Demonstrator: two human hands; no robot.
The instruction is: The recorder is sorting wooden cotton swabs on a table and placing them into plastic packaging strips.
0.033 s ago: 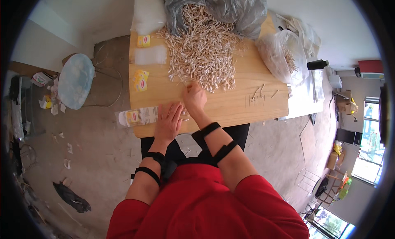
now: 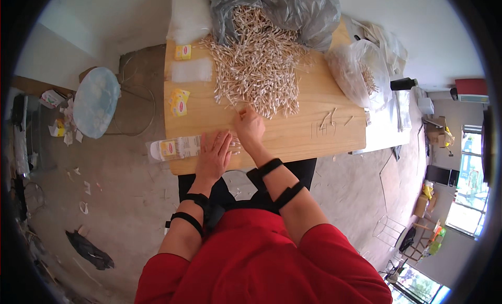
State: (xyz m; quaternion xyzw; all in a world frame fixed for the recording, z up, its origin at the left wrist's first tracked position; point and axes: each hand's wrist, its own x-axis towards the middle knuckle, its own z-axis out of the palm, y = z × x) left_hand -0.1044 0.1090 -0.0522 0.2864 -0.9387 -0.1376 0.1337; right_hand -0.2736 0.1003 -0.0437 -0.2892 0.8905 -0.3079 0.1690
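A clear packet of cotton swabs [image 2: 180, 148] with a yellow label lies near the table's front left edge. My left hand [image 2: 213, 151] rests flat over its right end, fingers stretched out. Several white swab tips [image 2: 235, 145] show just right of those fingers. At the near edge of a large heap of loose cotton swabs [image 2: 259, 68], my right hand [image 2: 250, 127] is closed in a pinch. A thin swab seems to show at its fingertips, though the fingers partly hide it.
Yellow label cards [image 2: 179, 102], a small yellow box [image 2: 183, 52] and stacked clear bags [image 2: 191, 71] line the table's left side. A grey plastic bag [image 2: 319, 16] lies behind the heap. Loose swabs [image 2: 334, 116] and a clear bag of swabs [image 2: 361, 76] are at right. A stool [image 2: 97, 102] stands left.
My right hand has drawn back slightly toward me from the heap's edge, its fingers still pinched. My left hand stays in place on the packet.
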